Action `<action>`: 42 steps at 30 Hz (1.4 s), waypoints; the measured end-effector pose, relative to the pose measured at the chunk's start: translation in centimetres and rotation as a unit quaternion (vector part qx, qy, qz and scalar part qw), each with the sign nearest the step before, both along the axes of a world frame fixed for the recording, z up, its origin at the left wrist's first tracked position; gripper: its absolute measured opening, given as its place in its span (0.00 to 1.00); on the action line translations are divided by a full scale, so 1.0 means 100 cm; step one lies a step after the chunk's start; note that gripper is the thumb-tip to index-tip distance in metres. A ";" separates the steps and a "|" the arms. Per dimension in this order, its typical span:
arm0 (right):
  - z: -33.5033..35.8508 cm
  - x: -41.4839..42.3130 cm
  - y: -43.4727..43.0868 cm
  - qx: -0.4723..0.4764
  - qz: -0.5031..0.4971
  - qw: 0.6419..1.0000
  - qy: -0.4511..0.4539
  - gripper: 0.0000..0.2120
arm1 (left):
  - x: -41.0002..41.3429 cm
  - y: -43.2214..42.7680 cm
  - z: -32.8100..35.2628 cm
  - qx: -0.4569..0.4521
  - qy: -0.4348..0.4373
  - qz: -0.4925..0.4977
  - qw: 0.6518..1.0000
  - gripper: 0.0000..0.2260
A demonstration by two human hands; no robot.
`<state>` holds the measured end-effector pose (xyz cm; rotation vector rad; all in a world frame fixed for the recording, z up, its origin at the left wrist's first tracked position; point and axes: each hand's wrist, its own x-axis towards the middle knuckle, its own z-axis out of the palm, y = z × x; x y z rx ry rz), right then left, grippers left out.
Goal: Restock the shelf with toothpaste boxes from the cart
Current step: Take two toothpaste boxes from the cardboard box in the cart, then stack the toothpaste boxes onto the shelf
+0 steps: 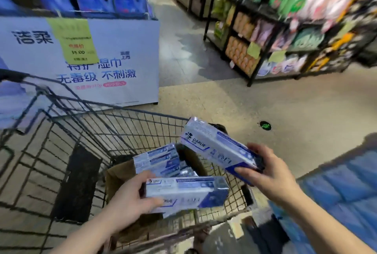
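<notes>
L hand [130,198] fingers clamped on Darlie toothpaste pack [186,192] over wire cart [61,151], R hand [271,174] fingers clamped on 2nd Darlie pack [216,147] raised above cart, more packs [159,158] in cardboard box [120,172] inside cart, wet-wipe display stand [114,54] behind

Light: dim indoor, cool bluish cast
Shadows: soft grey patch on floor [193,60] by goods rack [257,66]
Blur: heavy smear on rack, top right; cart [122,108] wires jagged
Sharpest: toothpaste box [216,147] print
Edges: wide-angle bending
</notes>
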<state>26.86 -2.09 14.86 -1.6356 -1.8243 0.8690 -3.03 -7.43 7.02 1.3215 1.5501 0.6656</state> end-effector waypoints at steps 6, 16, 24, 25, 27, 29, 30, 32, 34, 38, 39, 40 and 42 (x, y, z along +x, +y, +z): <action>0.057 0.050 -0.127 0.053 -0.130 0.990 -0.008 0.19 | 0.050 -0.025 0.063 0.082 -0.027 -0.109 0.990 0.25; 0.118 0.141 -0.367 0.078 -0.404 0.910 -0.045 0.18 | 0.224 -0.101 0.115 0.085 -0.114 -0.367 0.919 0.23; 0.132 0.186 -0.583 0.090 -0.556 0.824 -0.058 0.20 | 0.360 -0.249 0.127 0.044 -0.167 -0.510 0.843 0.22; 0.133 0.191 -0.611 0.091 -0.568 0.816 -0.054 0.20 | 0.374 -0.272 0.128 0.037 -0.170 -0.531 0.829 0.26; 0.138 0.201 -0.666 0.092 -0.586 0.804 -0.048 0.19 | 0.399 -0.317 0.129 0.015 -0.179 -0.556 0.811 0.34; 0.144 0.210 -0.719 0.097 -0.603 0.790 -0.061 0.19 | 0.422 -0.364 0.130 0.007 -0.178 -0.578 0.796 0.42; 0.147 0.215 -0.744 0.096 -0.611 0.783 -0.063 0.19 | 0.433 -0.387 0.131 0.002 -0.179 -0.584 0.792 0.45; 0.152 0.226 -0.791 0.089 -0.626 0.771 -0.078 0.17 | 0.454 -0.429 0.133 -0.010 -0.182 -0.594 0.784 0.46; 0.158 0.236 -0.834 0.088 -0.637 0.759 -0.102 0.18 | 0.477 -0.471 0.139 -0.019 -0.181 -0.603 0.776 0.45; 0.171 0.256 -0.891 0.088 -0.650 0.747 -0.108 0.19 | 0.511 -0.531 0.152 -0.017 -0.173 -0.627 0.759 0.29; 0.173 0.262 -0.906 0.086 -0.657 0.741 -0.106 0.19 | 0.521 -0.544 0.153 -0.008 -0.167 -0.629 0.759 0.26; 0.174 0.268 -0.919 0.087 -0.665 0.734 -0.105 0.19 | 0.532 -0.555 0.154 -0.002 -0.163 -0.633 0.757 0.23; 0.176 0.280 -0.941 0.091 -0.676 0.724 -0.100 0.20 | 0.554 -0.574 0.157 0.007 -0.152 -0.645 0.749 0.20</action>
